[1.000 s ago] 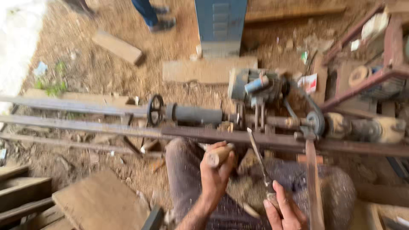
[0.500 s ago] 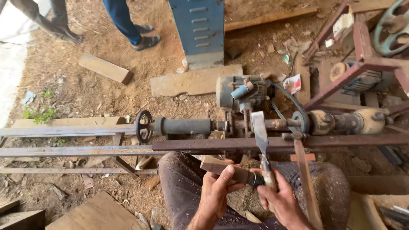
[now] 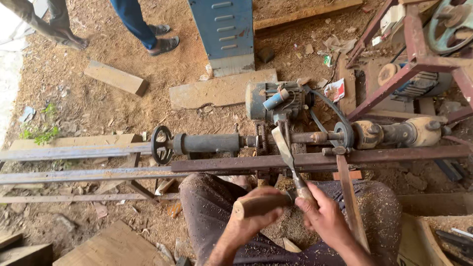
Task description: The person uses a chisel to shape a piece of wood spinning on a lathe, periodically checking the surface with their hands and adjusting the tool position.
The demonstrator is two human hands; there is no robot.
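Observation:
My left hand [image 3: 257, 216] is wrapped around a short round wooden piece [image 3: 246, 207] held over my lap. My right hand [image 3: 324, 216] grips the handle end of a long chisel [image 3: 286, 153]. Its flat steel blade points up and away across the rusty rail [image 3: 315, 160] of a wood lathe. Just beyond the blade tip sits the grey motor [image 3: 276, 98] with its belt [image 3: 329, 109]. The two hands are close together and the chisel handle meets the wooden piece.
The tailstock with its handwheel [image 3: 161, 145] sits left on the lathe rails. A blue metal cabinet [image 3: 226, 30] and wooden planks [image 3: 221, 91] lie beyond. Another person's feet [image 3: 162, 44] stand at the top left. A red metal frame [image 3: 419, 64] is on the right; sawdust covers my trousers.
The view has tilted down and steadied. My hands have come together: the right now holds the chisel nearer its handle, with the wooden piece against it.

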